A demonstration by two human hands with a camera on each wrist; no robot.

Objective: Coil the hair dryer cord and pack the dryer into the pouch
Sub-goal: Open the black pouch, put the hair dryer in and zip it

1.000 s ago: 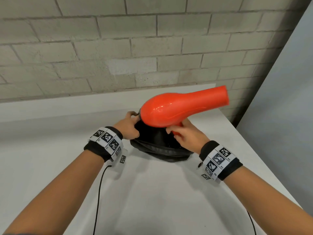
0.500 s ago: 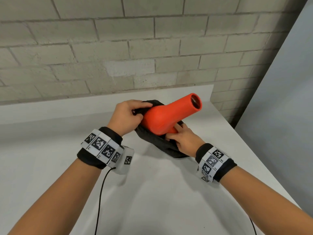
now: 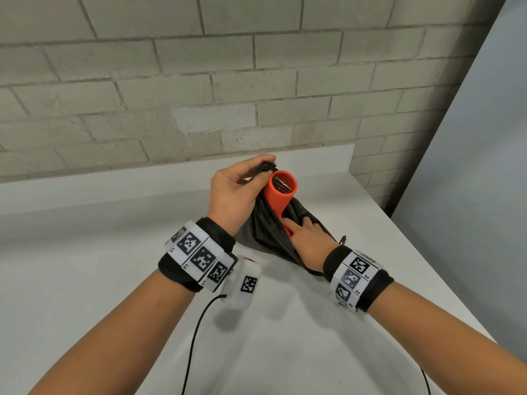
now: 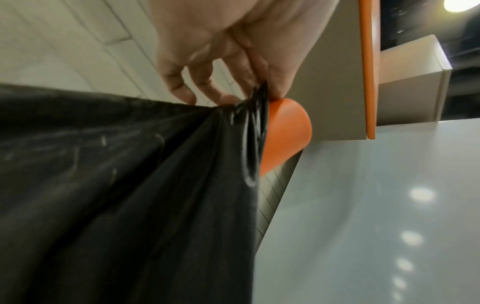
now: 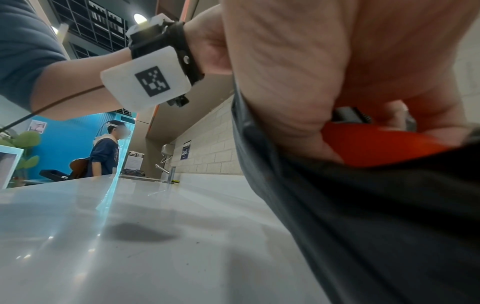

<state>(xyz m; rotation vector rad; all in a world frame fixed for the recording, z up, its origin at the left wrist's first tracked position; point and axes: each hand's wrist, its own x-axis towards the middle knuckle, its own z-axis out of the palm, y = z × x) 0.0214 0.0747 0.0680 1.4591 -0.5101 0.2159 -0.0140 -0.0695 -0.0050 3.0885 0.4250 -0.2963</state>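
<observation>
An orange hair dryer (image 3: 281, 195) stands nozzle-up inside a black pouch (image 3: 263, 238) on the white counter (image 3: 285, 337); only its barrel and a strip of the body show. My left hand (image 3: 265, 171) pinches the bunched pouch rim beside the nozzle and lifts it. My right hand (image 3: 296, 226) reaches into the pouch mouth and grips the lower dryer body. In the left wrist view the fingers (image 4: 226, 96) pinch the black pouch (image 4: 130, 185) against the dryer (image 4: 285, 131). In the right wrist view my thumb (image 5: 298, 123) presses on the dryer (image 5: 376, 144) above the pouch (image 5: 389, 226). The cord is hidden.
A brick wall (image 3: 256, 81) backs the counter, whose right edge (image 3: 427, 269) runs close past my right wrist. Thin black wrist-camera cables (image 3: 196, 337) hang near both forearms. Far along the counter stand a faucet (image 5: 168, 171) and a person (image 5: 106, 152).
The dryer has tipped from lying across the pouch to nozzle-up and sunk into it. My left hand has pulled the pouch rim up alongside the barrel.
</observation>
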